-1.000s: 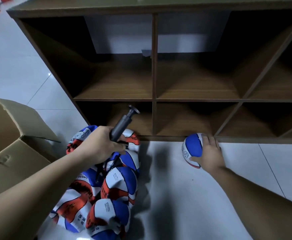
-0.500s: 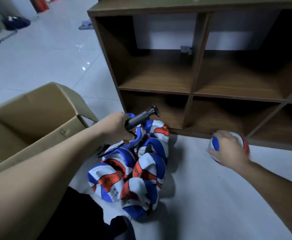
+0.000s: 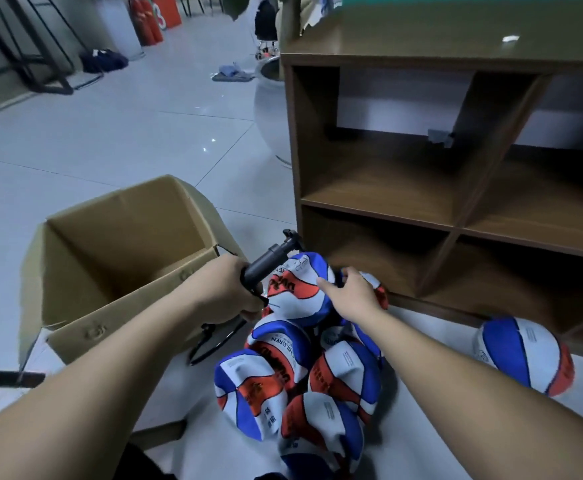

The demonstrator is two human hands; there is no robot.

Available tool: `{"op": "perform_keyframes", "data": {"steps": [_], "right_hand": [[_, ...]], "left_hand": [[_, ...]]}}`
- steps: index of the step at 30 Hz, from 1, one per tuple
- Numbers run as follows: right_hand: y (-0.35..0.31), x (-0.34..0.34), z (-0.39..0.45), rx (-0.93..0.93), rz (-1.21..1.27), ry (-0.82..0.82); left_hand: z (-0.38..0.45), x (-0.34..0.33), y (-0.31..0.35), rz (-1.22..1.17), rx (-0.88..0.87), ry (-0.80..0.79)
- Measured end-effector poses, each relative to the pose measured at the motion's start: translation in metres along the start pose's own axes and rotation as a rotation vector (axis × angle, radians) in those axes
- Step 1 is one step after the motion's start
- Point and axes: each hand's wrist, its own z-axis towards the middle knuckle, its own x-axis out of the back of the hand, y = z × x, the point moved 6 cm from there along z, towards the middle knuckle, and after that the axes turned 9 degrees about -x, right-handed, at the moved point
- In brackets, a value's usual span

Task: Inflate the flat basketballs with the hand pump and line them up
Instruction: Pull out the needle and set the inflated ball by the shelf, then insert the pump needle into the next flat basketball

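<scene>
We see a person on a tiled floor [image 3: 117, 140] w/ a heap of flat red-white-blue balls [image 3: 304, 368] in front of a brown shelf unit [image 3: 421, 209]. The left hand [image 3: 226, 294] grips the black pump [image 3: 266, 263], fingers curled round its barrel, handle end pointing up-right toward the shelf; a thin black hose [image 3: 210, 341] loops down below the fist. The right hand [image 3: 352, 294] rests on the top ball [image 3: 295, 289] of the heap, fingers spread and fairly straight, not curled round it. One round, inflated ball [image 3: 525, 355] sits on the floor at right, just beside the shelf's bottom edge, well apart from the heap. An open cardboard box [image 3: 117, 258] stands left of the heap, near the pump hand.
</scene>
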Motion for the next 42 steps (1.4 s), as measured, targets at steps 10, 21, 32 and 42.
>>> {"op": "perform_keyframes", "data": {"steps": [10, 21, 32, 42], "right_hand": [[-0.006, -0.037, 0.071, -0.055, -0.151, -0.021], [0.003, 0.001, 0.029, 0.031, 0.253, 0.038], [0.064, 0.154, -0.079, 0.122, 0.364, -0.199], [0.096, 0.272, -0.214, 0.207, -0.162, 0.005]], "left_hand": [[0.022, -0.003, -0.001, -0.143, -0.04, -0.004], [0.017, 0.027, 0.05, -0.226, -0.201, 0.225], [0.013, -0.013, 0.148, -0.421, -0.414, 0.104], [-0.007, -0.09, 0.254, -0.545, -0.622, -0.196]]}}
